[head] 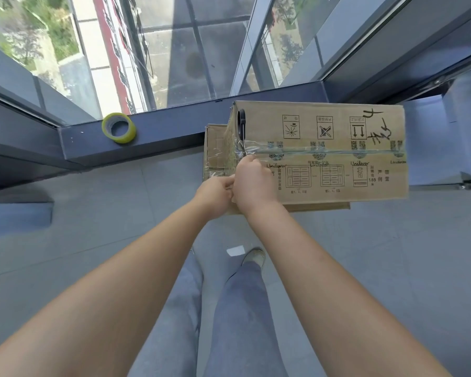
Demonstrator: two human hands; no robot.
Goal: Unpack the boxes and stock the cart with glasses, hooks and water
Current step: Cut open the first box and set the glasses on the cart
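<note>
Cardboard box (337, 153), sealed along its top seam with clear tape (326, 151), stands at about one o'clock in the head view, stacked on a second, lower box (215, 151) whose edges show at its left and under its near side. Both sit on the grey floor against the window sill (174, 131).

The right hand (252, 183) lies on the near left corner of the upper box, its fingers curled toward the start of the tape seam; a dark-handled tool, probably scissors (241, 126), stands at that corner just beyond the fingertips, though whether the hand actually grips it cannot be told from this angle. The left hand (216, 193), touching the right, has its fingers curled at the corner edge, seemingly pinching loose tape or cardboard; what it holds is hidden.

Judgement on the step: the seam is being opened. It is best done by keeping the blade shallow, running it along the seam away from the body toward three o'clock, while the left hand steadies the box clear of the cutting line; the contents may be glasses, so a deep cut is risky.

Count: two boxes, one tool, one roll of yellow-green tape (119, 128) on the sill at eleven o'clock. No cart, glasses, hooks or water are in view.
</note>
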